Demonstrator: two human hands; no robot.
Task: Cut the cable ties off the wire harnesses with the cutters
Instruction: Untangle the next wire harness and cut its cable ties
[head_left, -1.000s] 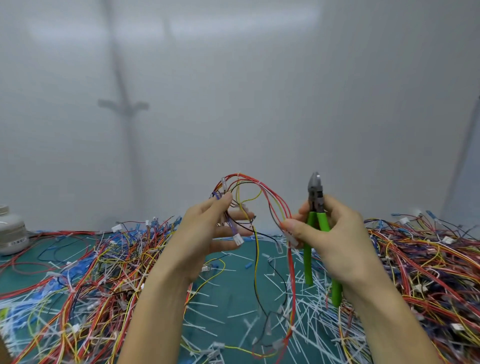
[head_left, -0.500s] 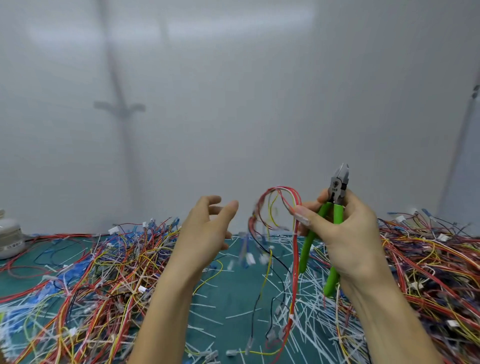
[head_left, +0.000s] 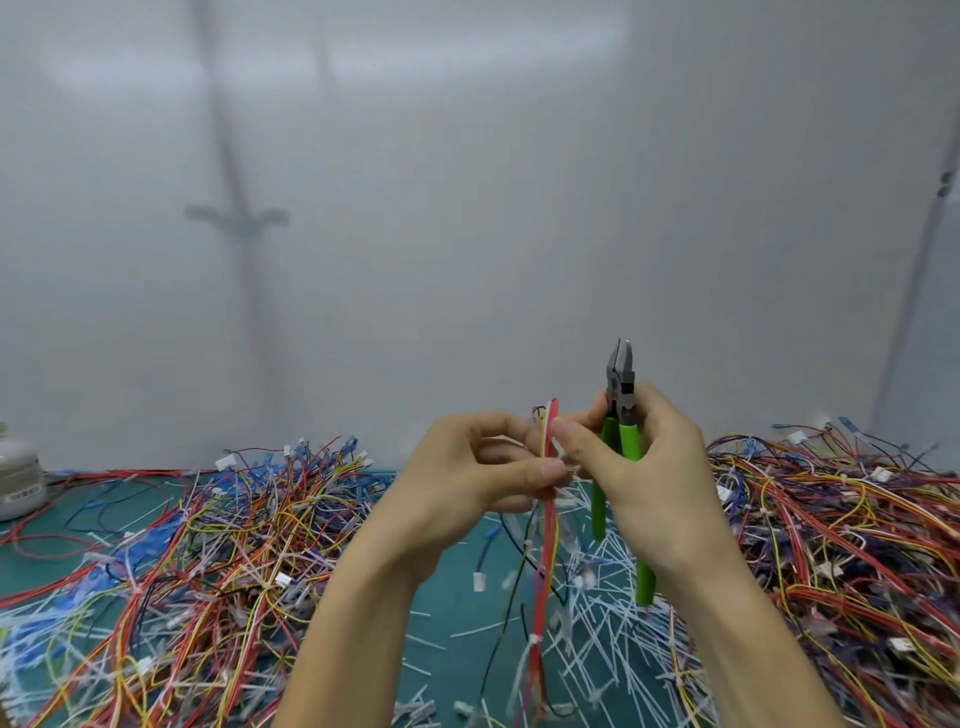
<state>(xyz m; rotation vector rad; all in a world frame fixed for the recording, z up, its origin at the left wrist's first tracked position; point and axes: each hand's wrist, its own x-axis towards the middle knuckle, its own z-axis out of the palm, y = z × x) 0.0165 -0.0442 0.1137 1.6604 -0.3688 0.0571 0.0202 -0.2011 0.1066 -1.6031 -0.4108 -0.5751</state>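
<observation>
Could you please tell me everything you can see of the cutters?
The cutters have a dark grey metal head and two bright green, plastic-looking handles. They stand nearly upright, tips up, jaws together or nearly so, cutting nothing. The right hand grips the handles, whose ends stick out below it above the teal mat. The wire harness hangs just left of them.

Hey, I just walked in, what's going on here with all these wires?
A person is working at a green mat. Both hands hold one wire harness up between them: the left hand pinches it, and the right hand pinches it too while holding the green-handled cutters, head pointing up and not on any tie. Cut white ties litter the mat, with heaps of harnesses on both sides.
</observation>
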